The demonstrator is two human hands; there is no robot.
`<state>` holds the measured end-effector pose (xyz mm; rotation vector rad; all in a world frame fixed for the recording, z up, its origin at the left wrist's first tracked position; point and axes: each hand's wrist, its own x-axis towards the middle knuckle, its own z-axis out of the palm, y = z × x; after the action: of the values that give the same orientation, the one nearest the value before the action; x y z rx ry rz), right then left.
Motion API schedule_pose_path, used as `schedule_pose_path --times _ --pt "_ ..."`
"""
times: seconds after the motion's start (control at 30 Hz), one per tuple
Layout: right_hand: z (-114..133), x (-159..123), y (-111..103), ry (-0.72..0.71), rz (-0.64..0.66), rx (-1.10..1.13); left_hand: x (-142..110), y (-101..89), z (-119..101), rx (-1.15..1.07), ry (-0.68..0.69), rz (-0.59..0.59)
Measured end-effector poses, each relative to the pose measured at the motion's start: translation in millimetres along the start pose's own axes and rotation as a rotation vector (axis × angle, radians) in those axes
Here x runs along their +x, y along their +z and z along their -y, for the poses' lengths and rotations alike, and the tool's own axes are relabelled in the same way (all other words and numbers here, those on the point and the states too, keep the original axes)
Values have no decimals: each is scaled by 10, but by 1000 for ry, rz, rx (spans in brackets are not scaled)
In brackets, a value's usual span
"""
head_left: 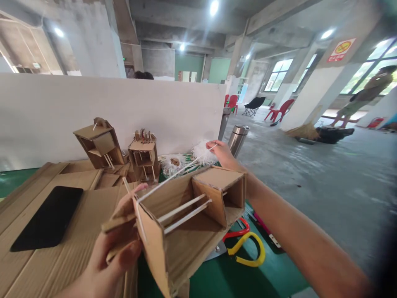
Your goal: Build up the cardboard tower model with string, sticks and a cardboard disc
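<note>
A cardboard box model (192, 252) lies tilted on its side in front of me, its open face showing two white sticks (184, 209) and a small compartment at the far end. My left hand (114, 244) grips its near end, fingers wrapped around cardboard pieces there. From that end a white string (176, 176) runs taut up to the right. Its far part is pinched between the fingertips of my right hand (221, 153). Behind that hand sits a bundle of tangled white string (203, 152).
Two other cardboard models (101, 145) stand behind, before a white partition (108, 107). A black phone-like slab (46, 219) rests on flat cardboard (102, 236). Red-and-yellow scissors (262, 250) lie on the green table, near a steel flask (238, 138). A person (362, 97) stands far right.
</note>
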<state>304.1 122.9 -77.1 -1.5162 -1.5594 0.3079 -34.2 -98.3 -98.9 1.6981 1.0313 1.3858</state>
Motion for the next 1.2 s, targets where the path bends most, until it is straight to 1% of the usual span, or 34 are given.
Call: schedule_pose_path --times 0.03,0.1,0.17,0.2,0.33,0.4,0.47,0.53,0.7,0.83,0.87,0.9,1.0,1.03,1.07,1.13,1.2 --pt "-36 99 -29 25 -13 -15 -7 34 9 26 26 86" --pt "-94 236 -98 61 -36 -56 -23 107 47 142 99 187" --pt "-137 279 -149 74 -26 -97 -42 179 121 248 166 246" --pt "-155 266 -159 77 0 -116 -49 214 168 276 192 272" --pt "-212 48 -90 63 172 -189 -41 349 354 320 235 304" --pt "-222 -105 -38 45 223 -223 -15 406 424 318 258 303" --pt "-214 -261 -20 42 247 -251 14 445 475 316 252 309" --pt "-188 -426 -54 55 260 -269 39 463 509 335 212 333" --pt "-109 -918 -256 77 266 -253 53 463 569 385 112 445" --pt "-69 -1360 -338 54 244 -210 31 468 613 367 80 538" --pt "-59 -1471 -342 34 234 -196 31 468 607 362 53 562" --pt "-48 -1583 -343 -5 218 -179 37 466 590 359 8 585" --pt "-11 -1919 -348 -107 119 -159 79 443 485 369 -210 675" --pt "0 -2031 -353 -127 114 -169 95 432 446 378 -266 696" --pt "8 -2140 -360 -142 131 -187 109 421 412 384 -301 708" --pt "12 -2344 -370 -161 269 -245 123 403 374 387 -327 725" --pt "-5 -2510 -371 -188 401 -320 120 395 374 382 -317 723"
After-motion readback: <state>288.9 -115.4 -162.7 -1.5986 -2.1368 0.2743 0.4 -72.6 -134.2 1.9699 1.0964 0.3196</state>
